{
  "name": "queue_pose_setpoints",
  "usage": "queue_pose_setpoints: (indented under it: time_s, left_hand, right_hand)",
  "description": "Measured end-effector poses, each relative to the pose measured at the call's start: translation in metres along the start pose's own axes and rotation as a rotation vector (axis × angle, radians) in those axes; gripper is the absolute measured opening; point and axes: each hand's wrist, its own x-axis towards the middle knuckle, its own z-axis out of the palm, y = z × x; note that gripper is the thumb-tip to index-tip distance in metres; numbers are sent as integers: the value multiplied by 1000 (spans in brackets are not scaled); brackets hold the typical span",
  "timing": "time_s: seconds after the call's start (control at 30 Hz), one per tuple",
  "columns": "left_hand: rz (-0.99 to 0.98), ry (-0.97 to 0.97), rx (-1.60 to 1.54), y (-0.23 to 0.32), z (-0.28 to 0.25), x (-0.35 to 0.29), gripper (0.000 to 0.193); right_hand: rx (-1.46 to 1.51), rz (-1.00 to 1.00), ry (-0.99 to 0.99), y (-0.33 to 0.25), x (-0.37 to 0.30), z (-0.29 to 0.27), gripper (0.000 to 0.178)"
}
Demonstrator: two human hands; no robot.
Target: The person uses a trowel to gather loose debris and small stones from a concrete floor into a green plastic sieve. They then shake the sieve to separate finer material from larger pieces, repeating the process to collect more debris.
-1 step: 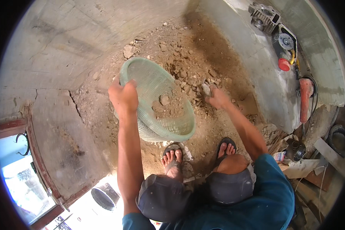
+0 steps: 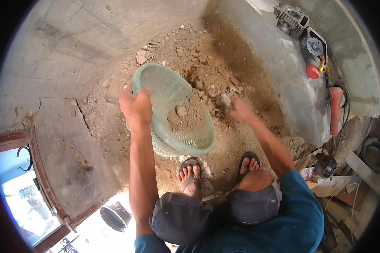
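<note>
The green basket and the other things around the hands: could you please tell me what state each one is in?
Green mesh basket: tilted, gripped at its rim, some soil and stones inside.
Left hand: closed on the basket's rim.
Right hand: closed on a small stone, over the rubble.
Rubble pile: loose, dry soil and stones spread on the floor.
Sandals: on both feet.
Orange power tool: lying by the wall, not held.

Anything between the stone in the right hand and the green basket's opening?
Nothing visible. The right hand holds the stone just beside the basket rim, with only loose rubble below; the left hand grips the far rim.
</note>
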Motion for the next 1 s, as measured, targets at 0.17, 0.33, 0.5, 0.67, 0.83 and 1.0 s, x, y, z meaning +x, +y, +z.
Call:
queue_pose_setpoints:
  time_s: [0.17, 0.33, 0.5, 0.67, 0.83, 1.0]
  left_hand:
    - [-23, 33, 60, 7, 0, 1, 48]
    - [-60, 47, 48, 12, 10, 2, 46]
    - [-69, 42, 89, 11, 7, 10, 47]
    - [-52, 71, 104, 12, 7, 20, 50]
    - [-57, 81, 59, 13, 14, 22, 55]
    - [-35, 61, 40, 11, 8, 24, 57]
  right_hand:
    - [-167, -235, -58, -17, -14, -22, 36]
    - [-155, 110, 335, 12, 97, -99, 49]
    - [-246, 291, 487, 14, 210, -138, 41]
    - [-405, 67, 395, -8, 197, -107, 27]
    - [-719, -92, 243, -24, 175, -103, 21]
    - [-356, 149, 568, -62, 256, -129, 20]
